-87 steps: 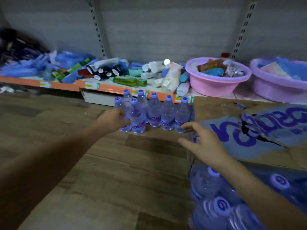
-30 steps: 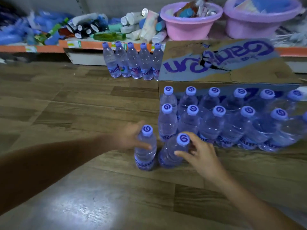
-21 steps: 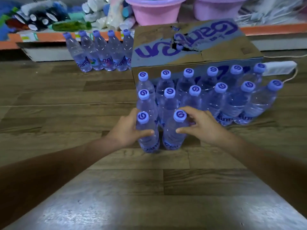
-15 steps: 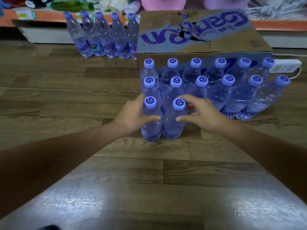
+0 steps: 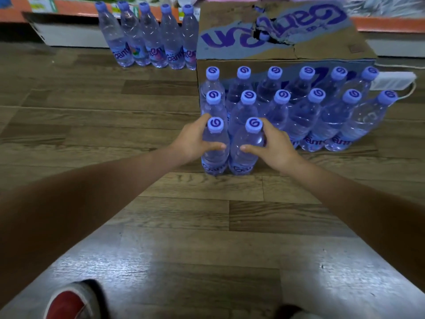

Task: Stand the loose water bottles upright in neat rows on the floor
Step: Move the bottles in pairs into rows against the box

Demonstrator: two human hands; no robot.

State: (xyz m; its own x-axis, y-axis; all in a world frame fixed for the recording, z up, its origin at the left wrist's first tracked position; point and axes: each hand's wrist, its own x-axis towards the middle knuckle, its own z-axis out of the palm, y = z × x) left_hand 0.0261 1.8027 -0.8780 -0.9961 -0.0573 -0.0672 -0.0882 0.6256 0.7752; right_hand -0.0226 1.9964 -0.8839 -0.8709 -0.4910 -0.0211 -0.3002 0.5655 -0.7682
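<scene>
Two water bottles stand upright side by side on the wooden floor (image 5: 184, 226), forming the start of a third row in front of the block of standing bottles (image 5: 305, 111). The left hand (image 5: 193, 139) has its grip wrapped around the left front bottle (image 5: 215, 146); the right hand (image 5: 273, 146) grips the right front bottle (image 5: 247, 148), fingers curled round its body. Behind the block sits a torn cardboard carton (image 5: 276, 35). Five more bottles (image 5: 151, 40) line up near the orange-edged shelf (image 5: 69, 8). A red shoe (image 5: 66, 302) shows at bottom.
</scene>
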